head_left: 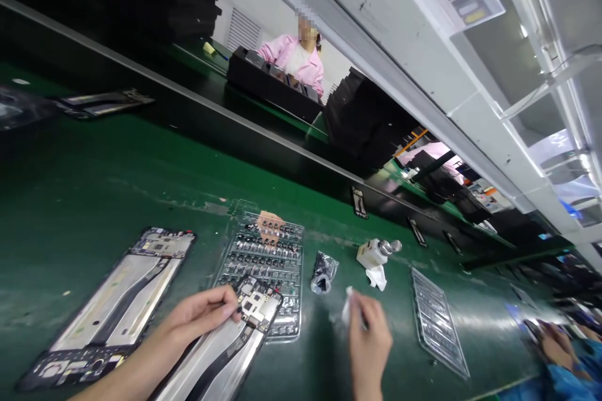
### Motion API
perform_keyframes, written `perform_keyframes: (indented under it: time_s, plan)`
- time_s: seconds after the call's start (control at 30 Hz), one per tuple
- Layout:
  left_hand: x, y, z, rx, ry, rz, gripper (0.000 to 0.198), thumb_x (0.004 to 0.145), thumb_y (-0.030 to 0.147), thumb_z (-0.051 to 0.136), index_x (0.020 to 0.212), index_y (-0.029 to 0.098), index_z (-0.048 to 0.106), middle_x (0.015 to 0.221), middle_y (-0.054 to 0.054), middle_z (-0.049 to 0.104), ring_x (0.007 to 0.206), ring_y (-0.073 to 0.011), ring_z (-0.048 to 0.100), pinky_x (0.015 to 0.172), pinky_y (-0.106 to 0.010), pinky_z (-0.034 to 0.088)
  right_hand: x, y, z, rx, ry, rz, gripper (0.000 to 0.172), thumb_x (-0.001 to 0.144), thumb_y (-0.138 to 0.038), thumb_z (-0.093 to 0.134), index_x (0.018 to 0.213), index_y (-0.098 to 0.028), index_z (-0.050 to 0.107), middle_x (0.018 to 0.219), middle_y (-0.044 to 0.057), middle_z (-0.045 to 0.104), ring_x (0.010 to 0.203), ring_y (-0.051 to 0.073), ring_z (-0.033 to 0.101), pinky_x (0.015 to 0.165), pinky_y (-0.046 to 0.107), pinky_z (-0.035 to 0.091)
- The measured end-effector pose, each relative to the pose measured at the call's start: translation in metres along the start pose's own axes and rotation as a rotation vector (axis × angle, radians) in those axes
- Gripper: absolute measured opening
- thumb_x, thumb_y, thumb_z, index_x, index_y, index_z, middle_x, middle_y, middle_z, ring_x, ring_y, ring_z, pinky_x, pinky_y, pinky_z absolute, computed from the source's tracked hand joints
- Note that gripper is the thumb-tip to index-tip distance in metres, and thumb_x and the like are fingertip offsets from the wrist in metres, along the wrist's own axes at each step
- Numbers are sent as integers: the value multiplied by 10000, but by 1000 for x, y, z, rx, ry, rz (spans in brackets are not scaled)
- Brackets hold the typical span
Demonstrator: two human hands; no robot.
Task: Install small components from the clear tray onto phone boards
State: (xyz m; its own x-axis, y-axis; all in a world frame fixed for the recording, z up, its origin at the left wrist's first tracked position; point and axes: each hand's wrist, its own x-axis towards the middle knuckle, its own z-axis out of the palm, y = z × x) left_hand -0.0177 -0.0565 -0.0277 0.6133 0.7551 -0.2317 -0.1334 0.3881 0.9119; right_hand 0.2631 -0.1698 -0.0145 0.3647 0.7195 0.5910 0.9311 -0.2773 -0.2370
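A person's left hand (202, 316) lies at lower centre, slightly curled, its fingertips (234, 308) on the edge of a dark circuit board with gold and white shields (256, 304), touching it without a clear grip. The board sits at the end of a long black-and-silver phone mid-frame (221, 351). The right hand (369, 341) is pinched shut on a small white scrap (347, 308), though whether wipe or film cannot be told. A second black-and-silver phone mid-frame (110, 307) lies at lower left, a board already at its upper end. Between the hands, a clear plastic tray (300, 276) holds rows of small black parts, most pockets still filled. To the right are a white bottle with a metal cap (374, 252), a crumpled black bag (323, 272) and a clear ribbed tray (437, 319), all on a green work belt (117, 200). A co-worker's blue sleeve (559, 379) shows at lower right; a person in a pink smock (294, 56) stands across the line at upper centre.
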Motion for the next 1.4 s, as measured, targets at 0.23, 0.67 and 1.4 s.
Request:
perform_keyframes:
  time_s: [0.23, 0.67, 1.4]
  plan:
    - [4, -16, 1, -31, 16, 68, 314, 671, 471, 649, 577, 184, 564, 609, -6, 544, 662, -201, 538, 637, -249, 394, 113, 61, 3, -366, 163, 205, 255, 797, -272, 478, 861, -158, 697, 817, 92, 611, 781, 229, 550, 564, 291, 346]
    - [-13, 12, 5, 63, 24, 165, 245, 855, 353, 483, 692, 171, 502, 670, 27, 480, 656, -138, 434, 595, -221, 317, 68, -48, 4, -50, 216, -70, 196, 816, -263, 569, 980, -248, 674, 895, 84, 627, 797, 218, 594, 677, 344, 458]
    - [-19, 19, 6, -30, 16, 142, 221, 850, 316, 468, 683, 175, 501, 654, 36, 443, 645, -131, 401, 614, -224, 330, -7, -146, 10, 585, -116, -436, 301, 728, 17, 563, 936, -186, 640, 796, 57, 556, 748, 189, 529, 622, 336, 430]
